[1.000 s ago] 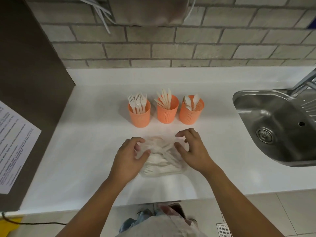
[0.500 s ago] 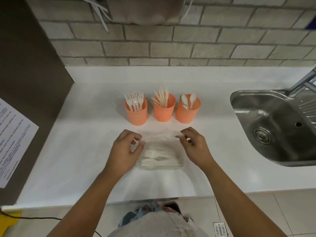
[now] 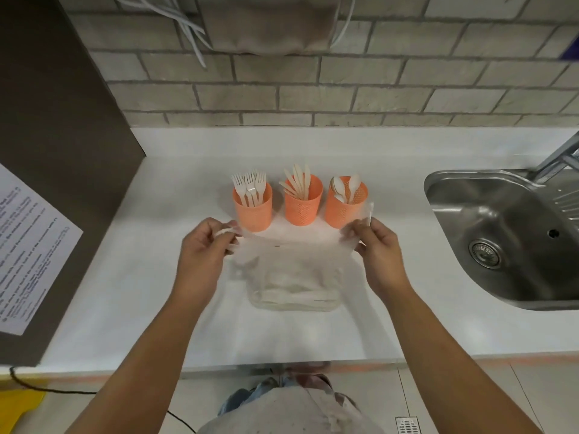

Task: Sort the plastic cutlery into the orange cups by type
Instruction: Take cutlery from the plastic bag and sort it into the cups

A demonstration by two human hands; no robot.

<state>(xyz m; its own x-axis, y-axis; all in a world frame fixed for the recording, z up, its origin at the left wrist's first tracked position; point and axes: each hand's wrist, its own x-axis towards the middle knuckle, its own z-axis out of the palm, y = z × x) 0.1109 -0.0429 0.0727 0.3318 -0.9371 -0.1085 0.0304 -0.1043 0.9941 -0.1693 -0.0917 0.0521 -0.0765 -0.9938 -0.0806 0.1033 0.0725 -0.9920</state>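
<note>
Cutlery (image 3: pixel 294 294) sits in our bag (image 3: pixel 291 261); left hand (image 3: pixel 203 252) and right hand (image 3: pixel 380 250) pinch it open. Next we reach in.

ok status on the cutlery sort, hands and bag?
Left hand and right hand each pinch an edge of the clear bag, stretched open. Unsorted cutlery inside. Three orange cups part filled, nothing blocking.

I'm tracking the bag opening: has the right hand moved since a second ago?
Yes. The right hand has swung outward toward the sink, stretching the plastic bag.
</note>
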